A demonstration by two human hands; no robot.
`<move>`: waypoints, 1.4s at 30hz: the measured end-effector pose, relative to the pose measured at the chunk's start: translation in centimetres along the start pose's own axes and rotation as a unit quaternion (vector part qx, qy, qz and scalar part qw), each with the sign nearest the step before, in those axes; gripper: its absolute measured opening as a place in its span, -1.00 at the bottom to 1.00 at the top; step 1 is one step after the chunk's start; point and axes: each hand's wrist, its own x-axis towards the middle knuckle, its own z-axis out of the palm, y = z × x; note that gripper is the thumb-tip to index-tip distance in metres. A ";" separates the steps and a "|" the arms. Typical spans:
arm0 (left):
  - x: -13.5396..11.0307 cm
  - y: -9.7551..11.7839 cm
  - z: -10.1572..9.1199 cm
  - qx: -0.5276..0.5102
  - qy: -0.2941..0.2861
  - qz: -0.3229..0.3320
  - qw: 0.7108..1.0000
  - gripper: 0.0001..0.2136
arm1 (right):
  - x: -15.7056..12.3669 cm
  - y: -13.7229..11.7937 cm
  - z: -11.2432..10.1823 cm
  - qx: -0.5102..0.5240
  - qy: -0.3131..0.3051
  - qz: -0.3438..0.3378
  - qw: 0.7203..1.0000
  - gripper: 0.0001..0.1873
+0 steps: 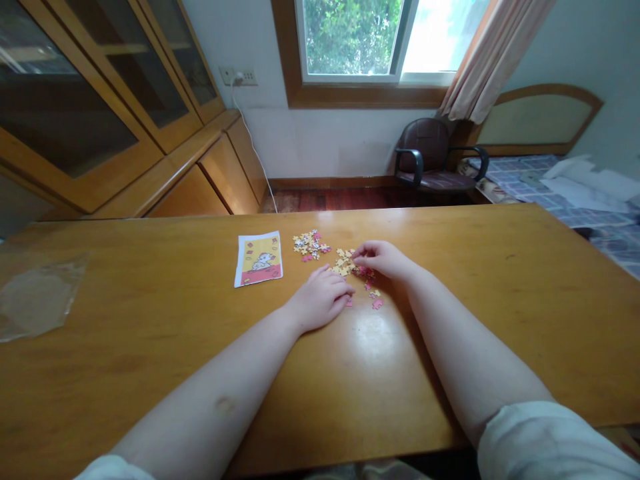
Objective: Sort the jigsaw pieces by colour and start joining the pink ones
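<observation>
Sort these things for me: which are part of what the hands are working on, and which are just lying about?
In use: left hand, right hand, jigsaw pieces, picture card.

Lying about: plastic bag, chair, loose papers.

Wooden table (125,287), plastic bag (40,297) on its left, glass-fronted cabinet (85,87) far left, wall socket (239,76) with white cable (255,150), far window (390,40), curtain (493,60), dark office chair (425,157), bed (545,180) at right, papers (590,187) on it
</observation>
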 end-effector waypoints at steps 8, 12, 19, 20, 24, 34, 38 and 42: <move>0.1 -0.3 -0.1 -0.029 0.019 -0.010 0.999 -0.82 | -0.4 1.1 -2.2 -0.063 -0.117 0.031 0.991 -0.61; 0.1 -0.4 0.2 -0.033 0.025 -0.018 0.999 -0.82 | -0.2 1.1 -1.9 -0.054 -0.142 0.035 0.988 -0.67; 0.1 -0.4 0.3 -0.034 0.028 -0.013 0.999 -0.81 | -0.2 1.4 -1.8 -0.012 -0.115 0.043 0.992 -0.71; 0.1 -0.4 0.3 -0.034 0.028 -0.013 0.999 -0.81 | -0.2 1.4 -1.8 -0.014 -0.104 0.037 0.994 -0.72; 0.1 -0.3 0.2 -0.028 0.034 -0.021 0.999 -0.81 | -0.4 0.3 -1.5 0.035 -0.068 0.009 0.997 -0.68; 0.2 -0.4 0.0 0.000 0.073 -0.080 0.994 -0.81 | -0.8 -1.0 0.2 -0.029 -0.060 -0.024 0.997 -0.75; 0.1 0.0 0.3 0.004 0.034 -0.037 0.999 -0.78 | 0.0 0.5 -0.8 -0.062 0.106 -0.044 0.991 -0.73; -0.1 0.3 0.5 0.008 -0.003 0.004 1.000 -0.75 | 0.6 1.7 -1.2 -0.075 0.166 -0.027 0.983 -0.71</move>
